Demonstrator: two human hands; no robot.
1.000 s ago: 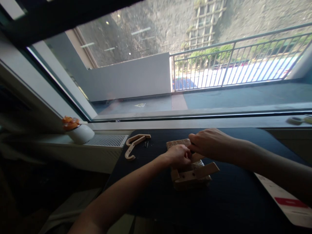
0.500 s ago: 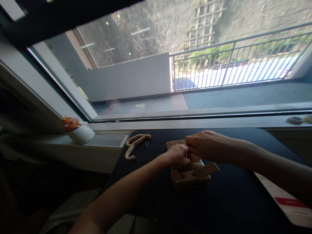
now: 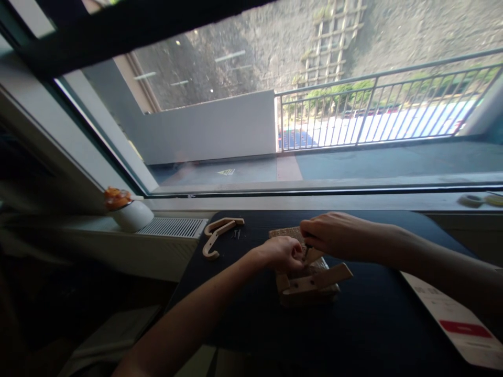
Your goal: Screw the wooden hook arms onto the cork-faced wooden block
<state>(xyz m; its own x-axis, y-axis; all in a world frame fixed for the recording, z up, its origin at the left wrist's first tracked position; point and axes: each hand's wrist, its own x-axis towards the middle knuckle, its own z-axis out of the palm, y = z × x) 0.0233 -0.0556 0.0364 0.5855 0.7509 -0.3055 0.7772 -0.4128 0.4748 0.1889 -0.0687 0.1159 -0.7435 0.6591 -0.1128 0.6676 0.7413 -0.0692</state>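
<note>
A block with a brown textured wrap [image 3: 288, 232] lies on the dark table. Across its near end rests a wooden hook [image 3: 301, 285] with dark holes and an upturned arm. Farther up the block, a second wooden hook [image 3: 313, 256] is mostly covered by my hands. My left hand [image 3: 285, 252] is closed, its fingertips pinched at this second hook; what lies between them is hidden. Just beside it, my right hand [image 3: 330, 233] is closed around a screwdriver [image 3: 308, 247]. Only its thin dark shaft shows, slanting down toward the left fingertips.
Two more wooden hooks [image 3: 214, 238] and several small screws [image 3: 236, 234] lie at the table's far left. A printed board with a red band [image 3: 463, 328] sits by the right edge. A white pot [image 3: 131, 215] stands beyond the table, near the window. A tape roll [image 3: 470, 200] rests on the sill.
My right hand has shifted slightly left and turned, and the dark shaft has come into sight below its fingers. My left hand stays on the second hook. The view has tilted slightly.
</note>
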